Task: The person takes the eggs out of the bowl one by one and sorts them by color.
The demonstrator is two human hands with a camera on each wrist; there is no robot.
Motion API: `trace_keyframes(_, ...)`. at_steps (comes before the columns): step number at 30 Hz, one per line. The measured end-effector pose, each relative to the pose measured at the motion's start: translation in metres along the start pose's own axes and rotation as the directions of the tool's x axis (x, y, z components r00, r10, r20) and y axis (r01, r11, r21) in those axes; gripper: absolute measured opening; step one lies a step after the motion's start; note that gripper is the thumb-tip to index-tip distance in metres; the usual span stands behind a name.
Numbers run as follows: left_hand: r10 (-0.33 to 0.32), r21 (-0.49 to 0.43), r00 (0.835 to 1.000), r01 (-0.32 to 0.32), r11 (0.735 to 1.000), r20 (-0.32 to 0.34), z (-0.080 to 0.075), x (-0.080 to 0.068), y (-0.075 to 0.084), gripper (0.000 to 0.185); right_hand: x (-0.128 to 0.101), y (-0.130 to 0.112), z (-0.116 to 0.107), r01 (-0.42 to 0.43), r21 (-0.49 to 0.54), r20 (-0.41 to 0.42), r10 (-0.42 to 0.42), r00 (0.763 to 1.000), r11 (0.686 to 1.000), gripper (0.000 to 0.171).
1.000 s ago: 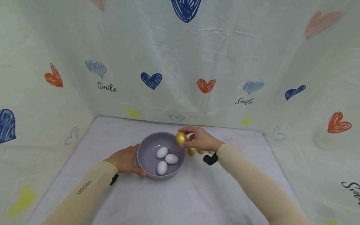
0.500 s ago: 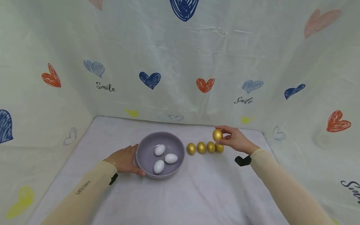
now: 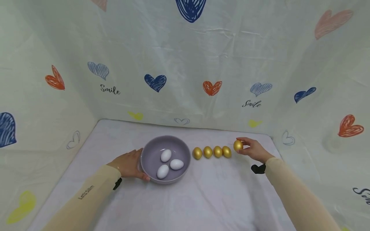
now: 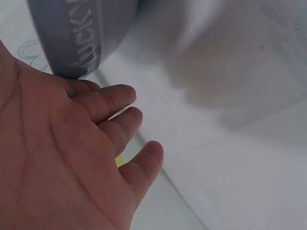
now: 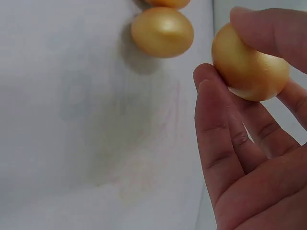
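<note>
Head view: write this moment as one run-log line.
right hand: pinches gold egg; left hand: touches bowl; bowl: three white eggs; table: row of four gold eggs

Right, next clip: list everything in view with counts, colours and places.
Tabletop: 1, whitish, lower middle
Heart-print backdrop: 1, pale with multicoloured hearts and black lettering, behind and beside the tabletop
Bowl: 1, greyish purple, left of centre
White eggs: 3, white, inside the bowl
Gold eggs: 4, gold, in a row right of the bowl
Held gold egg: 1, gold, just right of that row
Sleeves: 2, cream, one per forearm
Black patches: 2, black, at the sleeves' ends
Left grip: 1, bare, against the bowl's left side
Right grip: 1, bare, pinching the held gold egg
</note>
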State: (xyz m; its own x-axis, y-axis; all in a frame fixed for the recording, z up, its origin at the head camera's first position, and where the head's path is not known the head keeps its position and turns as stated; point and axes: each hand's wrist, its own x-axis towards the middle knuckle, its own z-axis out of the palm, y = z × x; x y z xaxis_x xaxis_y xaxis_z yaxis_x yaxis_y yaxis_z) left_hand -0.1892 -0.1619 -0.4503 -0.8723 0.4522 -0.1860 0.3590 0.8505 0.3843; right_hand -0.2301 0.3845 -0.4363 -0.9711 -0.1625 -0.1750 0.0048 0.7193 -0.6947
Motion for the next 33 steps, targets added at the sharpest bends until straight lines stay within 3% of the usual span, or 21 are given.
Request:
trace_keyframes(9,-0.011,0.005,1.000,0.011,1.000,0.002,0.001,0.000,0.000,0.137,0.011,0.022,0.007,-0.007,-0.052,0.005,0.007,1.000,0.999,0.063)
trace_keyframes(17,-0.011,0.008,1.000,0.011,1.000,0.001,0.000,0.000,0.001,0.135,0.013,0.031,0.016,0.040,-0.076,0.021,-0.039,0.999,0.996,0.063)
trace_keyframes(21,-0.010,0.007,1.000,0.010,1.000,-0.001,-0.001,0.000,0.002,0.134,0.018,0.039,0.018,0.012,-0.078,0.026,-0.010,1.000,0.997,0.063)
trace_keyframes(33,-0.020,0.012,1.000,0.020,1.000,0.011,-0.003,-0.001,0.005,0.133,0.024,0.044,0.025,0.012,-0.140,0.050,-0.005,0.999,0.990,0.063)
